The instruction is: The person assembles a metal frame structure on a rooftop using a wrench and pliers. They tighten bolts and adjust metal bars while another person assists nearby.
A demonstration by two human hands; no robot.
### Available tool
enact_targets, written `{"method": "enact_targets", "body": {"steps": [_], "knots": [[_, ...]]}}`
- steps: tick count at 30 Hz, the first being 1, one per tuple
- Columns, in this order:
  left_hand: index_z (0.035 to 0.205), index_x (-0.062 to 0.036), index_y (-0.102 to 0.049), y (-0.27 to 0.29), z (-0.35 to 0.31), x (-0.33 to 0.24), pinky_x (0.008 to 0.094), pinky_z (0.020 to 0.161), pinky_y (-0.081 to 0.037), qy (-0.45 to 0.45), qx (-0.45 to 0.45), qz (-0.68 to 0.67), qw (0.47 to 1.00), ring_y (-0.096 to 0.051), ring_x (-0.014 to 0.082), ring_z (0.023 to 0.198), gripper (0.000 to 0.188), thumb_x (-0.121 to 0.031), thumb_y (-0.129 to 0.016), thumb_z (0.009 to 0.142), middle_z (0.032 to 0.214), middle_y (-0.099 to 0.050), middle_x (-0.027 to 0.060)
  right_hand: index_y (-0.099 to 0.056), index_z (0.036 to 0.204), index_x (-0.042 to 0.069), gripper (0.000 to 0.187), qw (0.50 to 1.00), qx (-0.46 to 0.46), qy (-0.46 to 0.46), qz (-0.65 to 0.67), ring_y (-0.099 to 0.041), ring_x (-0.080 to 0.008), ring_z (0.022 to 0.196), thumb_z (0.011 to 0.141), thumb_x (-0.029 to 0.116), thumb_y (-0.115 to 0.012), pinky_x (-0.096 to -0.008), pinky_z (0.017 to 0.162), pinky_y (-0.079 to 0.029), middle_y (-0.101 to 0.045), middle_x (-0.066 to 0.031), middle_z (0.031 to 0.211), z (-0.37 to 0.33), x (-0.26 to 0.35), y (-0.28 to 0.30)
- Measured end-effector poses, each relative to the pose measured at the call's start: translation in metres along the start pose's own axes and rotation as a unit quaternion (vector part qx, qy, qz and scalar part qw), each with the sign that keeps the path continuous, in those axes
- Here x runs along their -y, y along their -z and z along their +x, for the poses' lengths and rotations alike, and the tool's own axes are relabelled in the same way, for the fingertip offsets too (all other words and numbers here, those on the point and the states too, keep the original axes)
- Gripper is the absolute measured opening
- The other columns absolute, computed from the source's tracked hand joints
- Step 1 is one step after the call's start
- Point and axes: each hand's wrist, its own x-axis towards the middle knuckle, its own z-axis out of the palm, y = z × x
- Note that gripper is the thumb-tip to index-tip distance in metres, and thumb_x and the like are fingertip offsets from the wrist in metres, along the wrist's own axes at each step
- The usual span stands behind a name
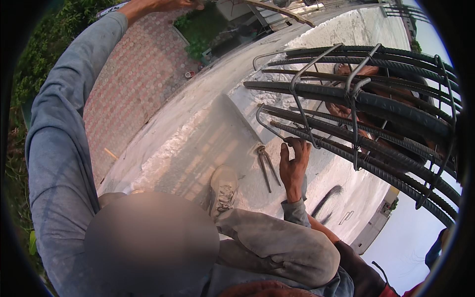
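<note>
Half-curling the right hand (295, 162) at the left end of the rebar cage (386, 105), stretched lengthwise rightward; closer than the left hand (169, 4), far off; unable to make out either's grip.

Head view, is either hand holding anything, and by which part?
The right hand seems to be touching a bent steel rod at its lower end; a grip can't be confirmed. The left hand is partly cut off, so its hold is unclear.
</note>
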Motion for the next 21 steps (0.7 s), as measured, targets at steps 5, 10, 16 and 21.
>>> {"method": "enact_targets", "body": {"steps": [5, 10, 16, 21], "knots": [[0.086, -0.0141, -0.076, -0.011, 0.004, -0.003, 0.0503, 0.065, -0.054, 0.045, -0.020, 0.050, 0.998, -0.072, 0.0379, 0.077, 0.025, -0.039, -0.077, 0.083, 0.079, -0.073, 0.0159, -0.068, 0.106, 0.002, 0.014, 1.000, 0.001, -0.005, -0.001, -0.055, -0.0352, 0.103, 0.093, 0.004, -0.069, -0.0468, 0.093, -0.044, -0.066, -0.0133, 0.107, 0.000, 0.000, 0.001], [0.078, -0.0147, -0.077, -0.022, 0.022, -0.012, 0.0498, 0.061, -0.056, 0.067, -0.011, 0.118, 0.991, -0.072, 0.0375, 0.070, 0.016, -0.029, -0.070, 0.080, 0.072, -0.071, 0.0171, -0.067, 0.105, 0.002, 0.012, 1.000, 0.004, -0.008, -0.004, -0.056, -0.0353, 0.104, 0.093, 0.004, -0.069, -0.0472, 0.093, -0.044, -0.066, -0.0137, 0.107, 0.001, 0.001, 0.001], [0.072, -0.0109, -0.074, -0.017, 0.057, -0.009, 0.0497, 0.061, -0.056, -0.019, 0.000, 0.197, 0.980, -0.072, 0.0384, 0.068, 0.018, -0.028, -0.070, 0.074, 0.069, -0.070, 0.0183, -0.068, 0.105, 0.002, 0.014, 1.000, 0.005, -0.018, -0.003, -0.056, -0.0384, 0.109, 0.092, 0.004, -0.069, -0.0490, 0.098, -0.043, -0.066, -0.0146, 0.108, 0.001, 0.003, 0.005], [0.071, -0.0110, -0.074, -0.008, 0.079, -0.005, 0.0488, 0.061, -0.057, -0.069, -0.021, 0.218, 0.973, -0.073, 0.0370, 0.070, 0.021, -0.032, -0.074, 0.070, 0.070, -0.071, 0.0167, -0.069, 0.106, 0.002, 0.015, 1.000, 0.007, -0.018, 0.002, -0.056, -0.0402, 0.112, 0.092, 0.004, -0.069, -0.0499, 0.101, -0.043, -0.066, -0.0153, 0.109, 0.001, 0.004, 0.009]]}}
